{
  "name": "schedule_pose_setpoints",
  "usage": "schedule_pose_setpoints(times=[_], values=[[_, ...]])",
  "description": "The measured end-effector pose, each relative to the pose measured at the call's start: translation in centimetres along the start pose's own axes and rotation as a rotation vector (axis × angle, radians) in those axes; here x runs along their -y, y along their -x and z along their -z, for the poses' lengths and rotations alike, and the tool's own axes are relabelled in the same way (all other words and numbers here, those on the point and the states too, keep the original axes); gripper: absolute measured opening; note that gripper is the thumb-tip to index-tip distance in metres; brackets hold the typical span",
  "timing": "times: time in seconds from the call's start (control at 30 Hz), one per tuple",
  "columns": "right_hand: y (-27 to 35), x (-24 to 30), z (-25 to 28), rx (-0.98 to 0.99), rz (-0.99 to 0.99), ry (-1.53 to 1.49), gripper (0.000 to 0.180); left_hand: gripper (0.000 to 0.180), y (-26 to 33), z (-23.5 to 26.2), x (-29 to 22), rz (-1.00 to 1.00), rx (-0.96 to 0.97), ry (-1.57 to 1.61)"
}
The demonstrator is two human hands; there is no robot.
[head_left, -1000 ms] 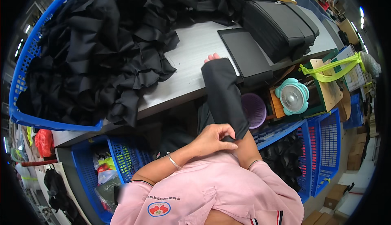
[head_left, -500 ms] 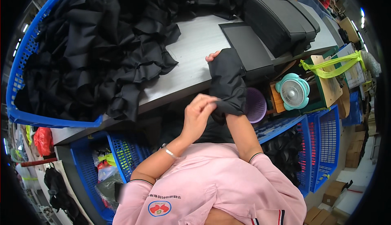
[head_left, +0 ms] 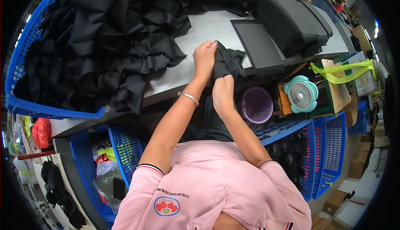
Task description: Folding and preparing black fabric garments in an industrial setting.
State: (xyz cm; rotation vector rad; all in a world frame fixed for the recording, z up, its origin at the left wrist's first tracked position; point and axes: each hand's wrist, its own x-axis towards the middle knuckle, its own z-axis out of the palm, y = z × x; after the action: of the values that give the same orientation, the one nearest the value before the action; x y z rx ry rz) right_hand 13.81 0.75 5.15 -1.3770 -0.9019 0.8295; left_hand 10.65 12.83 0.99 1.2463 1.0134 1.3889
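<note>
Left hand: fingers closed in a pinch on the upper edge of the black cloth piece, (head_left: 204, 57)
Right hand: curled closed around its lower end (head_left: 223, 92)
Black cloth piece: between the hands, at the tabletop's near edge (head_left: 228, 65)
Two-ended grip: seems meant to control the limp cloth
Tabletop: bare strip beyond the hands (head_left: 214, 28)
Black fabric heap: crowds the left, overhanging the near edge (head_left: 96, 42)
Flat black panel: just right of the cloth, limiting space there (head_left: 263, 44)
Purple basket: below the tabletop, right of the right hand (head_left: 265, 105)
Turquoise fan: farther right (head_left: 301, 94)
</note>
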Motion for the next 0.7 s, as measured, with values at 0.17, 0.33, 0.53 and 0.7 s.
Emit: schedule_pose_setpoints(times=[0.17,0.33,0.53,0.7], values=[[9.3,2.3,5.4,0.502,-0.028,-0.097,0.025,0.027,-6.0,7.2,3.0,-0.065,-0.107,-0.155],[9.0,-3.0,10.3,0.131,-0.152,-0.179,0.036,0.027,0.1,4.3,-5.4,0.063,0.003,0.001],[2.1,2.5,6.2,-0.111,0.52,0.399,0.07,0.011,7.7,2.4,-10.4,-0.146,0.175,-0.194],[-1.4,0.8,6.9,-0.24,0.423,0.522,0.063,0.007,9.4,4.2,-11.2,-0.215,0.231,-0.252]])
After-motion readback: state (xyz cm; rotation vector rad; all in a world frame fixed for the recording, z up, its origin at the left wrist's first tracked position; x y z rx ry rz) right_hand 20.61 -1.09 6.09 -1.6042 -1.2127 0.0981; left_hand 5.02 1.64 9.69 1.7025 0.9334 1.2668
